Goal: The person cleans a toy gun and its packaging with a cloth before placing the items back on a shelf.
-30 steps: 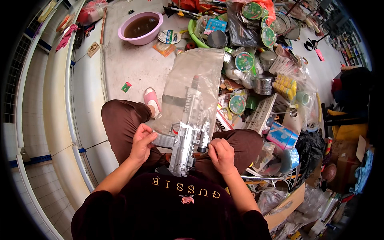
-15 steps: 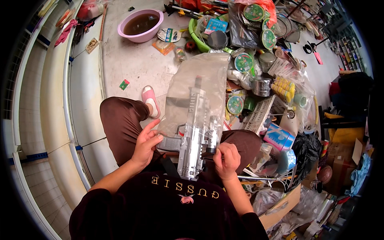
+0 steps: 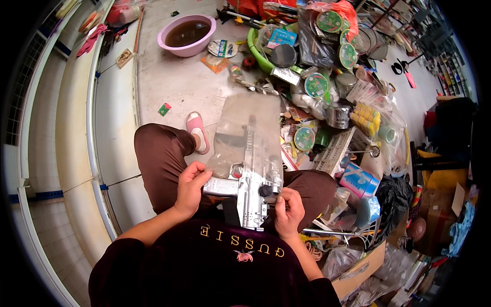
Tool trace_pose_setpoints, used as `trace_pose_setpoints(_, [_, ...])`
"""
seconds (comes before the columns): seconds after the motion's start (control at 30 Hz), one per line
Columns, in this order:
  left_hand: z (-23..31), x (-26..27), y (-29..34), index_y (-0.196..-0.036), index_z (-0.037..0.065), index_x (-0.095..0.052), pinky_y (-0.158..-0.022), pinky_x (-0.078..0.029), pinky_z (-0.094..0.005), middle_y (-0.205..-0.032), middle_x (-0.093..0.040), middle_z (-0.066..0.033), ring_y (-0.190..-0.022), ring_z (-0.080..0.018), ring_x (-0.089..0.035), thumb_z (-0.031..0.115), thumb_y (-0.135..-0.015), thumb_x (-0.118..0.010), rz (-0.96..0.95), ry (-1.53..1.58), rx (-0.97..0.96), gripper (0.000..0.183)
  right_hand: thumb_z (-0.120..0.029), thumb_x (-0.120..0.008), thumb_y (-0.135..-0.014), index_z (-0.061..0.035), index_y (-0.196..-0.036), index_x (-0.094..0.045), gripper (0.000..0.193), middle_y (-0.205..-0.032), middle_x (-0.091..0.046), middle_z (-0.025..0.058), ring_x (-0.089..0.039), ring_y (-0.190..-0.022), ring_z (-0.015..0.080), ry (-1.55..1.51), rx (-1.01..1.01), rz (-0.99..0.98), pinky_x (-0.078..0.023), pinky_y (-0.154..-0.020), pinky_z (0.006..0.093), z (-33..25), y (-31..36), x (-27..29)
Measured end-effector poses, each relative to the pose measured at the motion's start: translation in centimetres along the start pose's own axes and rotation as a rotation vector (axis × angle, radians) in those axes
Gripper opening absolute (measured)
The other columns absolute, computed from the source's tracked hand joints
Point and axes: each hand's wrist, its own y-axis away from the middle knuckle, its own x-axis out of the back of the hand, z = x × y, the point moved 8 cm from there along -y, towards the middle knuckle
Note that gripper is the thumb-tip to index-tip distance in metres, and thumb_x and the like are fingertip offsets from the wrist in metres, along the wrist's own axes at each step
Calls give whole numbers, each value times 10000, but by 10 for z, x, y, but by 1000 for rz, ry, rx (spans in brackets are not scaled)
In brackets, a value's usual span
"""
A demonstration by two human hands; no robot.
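A silver and grey toy gun [image 3: 250, 189] lies over my lap, its barrel pointing away from me. Most of it sits inside a clear plastic bag [image 3: 232, 120], while its rear end sticks out toward my shirt. To the left of the gun's handle, my left hand [image 3: 190, 192] is closed, pinching the bag's edge between thumb and fingers. On the other side, beside the sight, my right hand [image 3: 288, 210] is closed in a pinch on the bag's other edge. A black part hangs below the handle, partly hidden.
A pink basin [image 3: 187, 36] of dark water stands on the floor at the far left. Piled goods fill the right side: a green basin [image 3: 261, 53], a white plastic basket [image 3: 335, 148], metal pots [image 3: 338, 115] and a black bag [image 3: 391, 197]. White shelving [image 3: 76, 112] runs along the left.
The bag has come nearer and now covers the gun's handle and sight. My left fingers have closed from a more spread pose, and my right hand has shifted slightly nearer.
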Motion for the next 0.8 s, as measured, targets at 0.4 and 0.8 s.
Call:
trace_pose_setpoints(0.4, [-18,37,-2,-901,31,-506,-504,-448,-205,-775,-603,-32,-643,-76,-572,121,-918,-503,-76,-197,208,92,-66,-558,-865,29,-791,-555,120,-883,-605,104,-546,-789,156,-153,-221,-89,-433,-740,263,33,25,-16])
trace_pose_setpoints(0.8, [15,23,4,-919,55,-479,-462,-473,-238,-789,-616,-53,-593,-96,-584,69,-891,-517,-316,-930,41,49,-94,-540,-911,23,-831,-564,144,-924,-595,52,-515,-771,93,-419,-415,-76,-425,-719,228,58,44,-28])
